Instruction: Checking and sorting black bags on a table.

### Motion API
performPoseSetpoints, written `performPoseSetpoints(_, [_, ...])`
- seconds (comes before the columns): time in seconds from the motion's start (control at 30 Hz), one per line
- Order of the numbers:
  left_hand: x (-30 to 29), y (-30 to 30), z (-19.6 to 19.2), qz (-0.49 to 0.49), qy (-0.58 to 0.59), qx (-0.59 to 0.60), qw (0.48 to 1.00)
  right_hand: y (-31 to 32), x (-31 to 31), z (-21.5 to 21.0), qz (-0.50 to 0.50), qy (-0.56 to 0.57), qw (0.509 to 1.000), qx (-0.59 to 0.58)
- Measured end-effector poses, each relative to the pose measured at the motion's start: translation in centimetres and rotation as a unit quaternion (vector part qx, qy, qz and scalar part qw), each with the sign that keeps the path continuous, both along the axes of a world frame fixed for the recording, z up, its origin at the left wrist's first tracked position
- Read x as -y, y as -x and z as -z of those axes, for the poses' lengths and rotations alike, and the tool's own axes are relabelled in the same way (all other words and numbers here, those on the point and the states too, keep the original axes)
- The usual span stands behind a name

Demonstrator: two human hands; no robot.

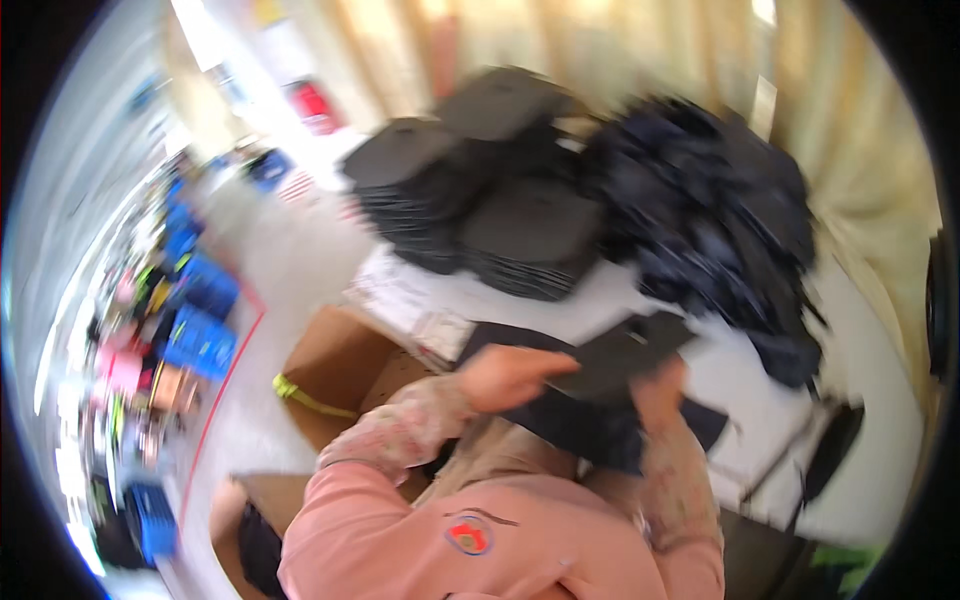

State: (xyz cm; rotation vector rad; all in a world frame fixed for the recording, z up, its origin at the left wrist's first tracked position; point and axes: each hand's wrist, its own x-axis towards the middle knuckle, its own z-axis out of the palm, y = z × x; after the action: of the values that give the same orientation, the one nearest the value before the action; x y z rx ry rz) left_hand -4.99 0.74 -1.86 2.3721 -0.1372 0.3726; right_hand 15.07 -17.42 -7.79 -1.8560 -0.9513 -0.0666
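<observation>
A flat, dark panel (625,352) with a small slot near its far edge is held tilted in front of my body. My left hand (510,378) grips its left edge, thumb on top. At its near right side, my right hand (660,392) is closed on the edge, the fingers partly hidden and blurred. Beneath the panel lies a wider black sheet or cloth piece (600,432) along the table's near edge. Stacks of similar dark panels (530,222) stand farther back on the white table (420,290).
A heap of dark, shiny fabric pieces (700,210) fills the table's back right. An open cardboard box (330,350) stands at the left, another box (225,520) nearer. Blue bins (200,340) line the far left beyond a red floor line. Pale curtains (640,50) hang behind.
</observation>
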Motion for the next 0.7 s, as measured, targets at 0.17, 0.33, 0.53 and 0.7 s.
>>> performPoseSetpoints(0.17, [1.1, -2.2, -0.6, 0.131, -0.001, 0.017, 0.991, -1.5, 2.8, 2.0, -0.182, -0.075, 0.98, -0.013])
performPoseSetpoints(0.33, [2.4, -3.2, -2.2, 0.039, 0.197, 0.012, 0.98, -1.1, 2.1, 0.8, -0.266, -0.059, 0.952, -0.142])
performPoseSetpoints(0.53, [5.1, -6.9, 0.6, -0.014, 0.098, 0.151, 0.984, -0.9, 3.4, 0.1, -0.334, -0.179, 0.738, -0.559])
performPoseSetpoints(0.7, [4.7, -8.0, -0.2, -0.008, -0.087, 0.23, 0.969, -3.0, 7.0, 0.8, -0.249, -0.116, 0.666, -0.693])
